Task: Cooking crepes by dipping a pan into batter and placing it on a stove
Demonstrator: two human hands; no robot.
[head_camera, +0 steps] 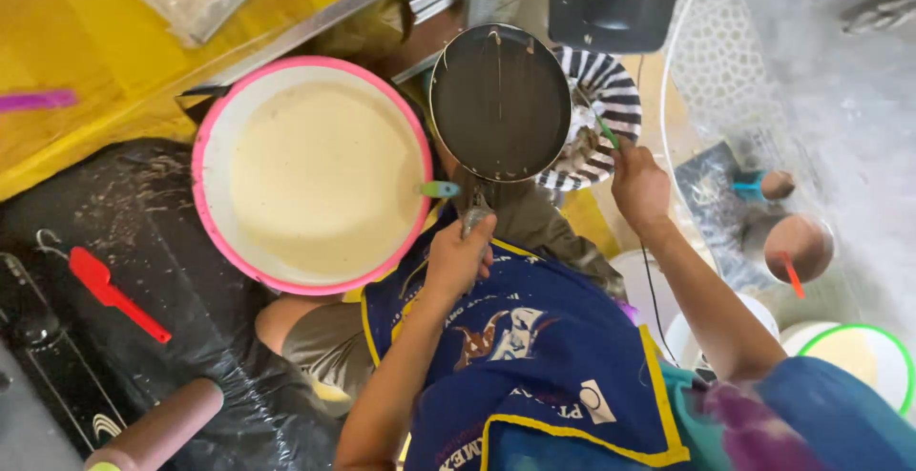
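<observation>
We see left hand [460, 253] clenched on round dark metal pan's [500, 101] handle, pan directly ahead; right hand [637, 185] grasping thin green stick [605, 130] beside it.

A yellow floor [86, 80] is seen at the upper left, black plastic sheeting [162, 242] is spread at the lower left, and daylight falls throughout.

Left hand [461, 253] curled in a tight fist, knuckles up, forearm bare and bent inward, right hand [637, 183] reaching forward, fingers pinched together, arm stretched out, sleeve at elbow
</observation>
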